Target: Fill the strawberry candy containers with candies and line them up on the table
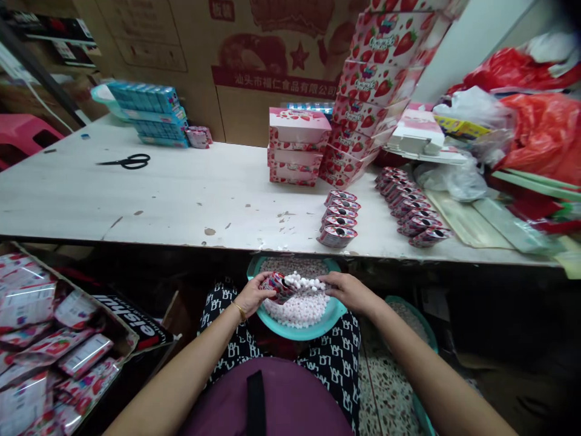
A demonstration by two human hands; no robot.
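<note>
My left hand (254, 295) grips a small strawberry-print packet (280, 286), its mouth turned toward the right. From the other side, my right hand (347, 290) is closed on what looks like a clear scoop (313, 292), heaped with white candy balls (302, 281) that reach the packet's mouth. Both hands are above a turquoise basin (297, 333) of pale round candies, resting at my lap. On the table edge beyond stand a short row of similar packets (338, 235) and a longer row of packets (413, 212) with dark round spots on top.
The white table (181, 206) bears black scissors (131, 161), blue packs (157, 115), stacked strawberry boxes (295, 145) and a taller stack (363, 109). Red plastic bags (544, 133) crowd the right. A carton of packets (59, 339) is at lower left; another basin (426, 327) sits low right.
</note>
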